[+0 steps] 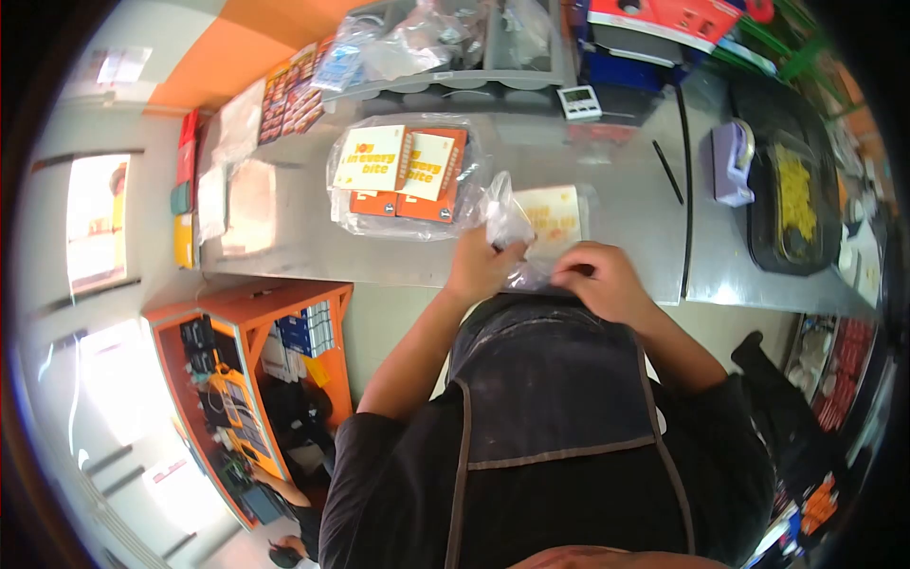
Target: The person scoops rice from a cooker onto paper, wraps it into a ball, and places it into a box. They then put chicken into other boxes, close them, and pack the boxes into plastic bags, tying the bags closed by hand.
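Note:
A clear plastic bag lies near the front edge of the steel table, with a white packet printed in yellow letters inside or under it. My left hand is closed on the bag's left side, where the plastic is bunched up. At the bag's near end, the fingers of my right hand are curled and pinch the plastic. To the left, another clear bag holds orange and white packets reading "in every bite", laid in two overlapping stacks.
Behind stands a grey divided bin with crumpled plastic. A white digital timer, a black stick, a purple tape dispenser and a black tray with yellow pieces sit rightward. An orange shelf unit and another person are at left.

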Demonstrator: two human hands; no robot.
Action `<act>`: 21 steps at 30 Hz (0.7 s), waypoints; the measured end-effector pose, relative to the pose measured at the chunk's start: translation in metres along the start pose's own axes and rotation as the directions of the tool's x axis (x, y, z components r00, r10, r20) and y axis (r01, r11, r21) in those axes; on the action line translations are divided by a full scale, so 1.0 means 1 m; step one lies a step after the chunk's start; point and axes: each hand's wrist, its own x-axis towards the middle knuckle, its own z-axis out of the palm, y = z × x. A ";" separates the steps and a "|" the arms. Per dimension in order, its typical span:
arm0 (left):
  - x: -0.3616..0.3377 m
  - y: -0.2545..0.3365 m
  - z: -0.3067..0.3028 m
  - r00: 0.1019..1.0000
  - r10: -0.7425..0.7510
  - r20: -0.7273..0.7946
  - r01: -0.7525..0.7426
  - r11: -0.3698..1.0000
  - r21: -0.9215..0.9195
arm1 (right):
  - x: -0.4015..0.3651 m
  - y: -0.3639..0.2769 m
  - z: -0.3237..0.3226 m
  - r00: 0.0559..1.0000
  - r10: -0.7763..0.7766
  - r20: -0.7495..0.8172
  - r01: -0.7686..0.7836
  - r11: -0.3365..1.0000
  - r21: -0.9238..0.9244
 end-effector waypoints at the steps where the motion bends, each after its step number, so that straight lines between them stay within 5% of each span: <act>1: -0.010 0.002 -0.001 0.996 -0.085 -0.022 0.079 0.980 -0.182 | -0.003 0.004 -0.006 0.999 -0.014 0.031 0.014 1.000 -0.001; 3: -0.026 0.002 -0.002 0.984 -0.172 -0.055 0.140 0.920 -0.366 | -0.006 0.012 -0.015 0.951 -0.062 -0.304 -0.014 0.971 -0.240; 4: -0.035 -0.001 -0.004 0.976 -0.176 -0.128 0.101 0.887 -0.450 | -0.002 0.032 -0.013 0.987 0.112 -0.112 -0.135 0.965 -0.226; 8: -0.088 0.000 -0.043 0.938 -0.192 -0.289 0.052 0.901 -0.430 | 0.029 0.027 0.039 0.963 0.166 0.214 -0.164 0.986 -0.029; 10: -0.113 -0.013 -0.076 0.872 -0.179 -0.455 -0.010 0.924 -0.383 | 0.055 0.007 0.071 0.958 -0.080 0.275 0.103 0.992 -0.069; 14: -0.123 -0.059 -0.167 0.687 -0.242 -0.686 -0.196 0.847 -0.495 | 0.111 -0.014 0.127 0.929 -0.166 0.329 0.147 0.986 0.084; 16: -0.120 -0.080 -0.215 0.660 -0.262 -0.704 -0.235 0.818 -0.524 | 0.137 -0.006 0.133 0.976 -0.202 0.076 0.196 0.977 0.078; 17: -0.116 -0.092 -0.238 0.638 -0.254 -0.727 -0.265 0.814 -0.517 | 0.148 -0.001 0.134 0.946 -0.227 -0.232 0.213 0.973 -0.083; 18: -0.110 -0.106 -0.263 0.641 -0.238 -0.730 -0.242 0.840 -0.486 | 0.157 0.006 0.133 0.818 -0.280 -0.502 0.174 0.953 -0.248; 20: -0.094 -0.136 -0.315 0.665 -0.203 -0.719 -0.196 0.882 -0.429 | 0.181 0.026 0.127 0.625 -0.185 -0.758 -0.094 0.947 -0.309; 21: -0.081 -0.152 -0.342 0.685 -0.172 -0.707 -0.184 0.899 -0.397 | 0.187 0.036 0.124 0.630 -0.053 -0.775 -0.133 0.976 -0.175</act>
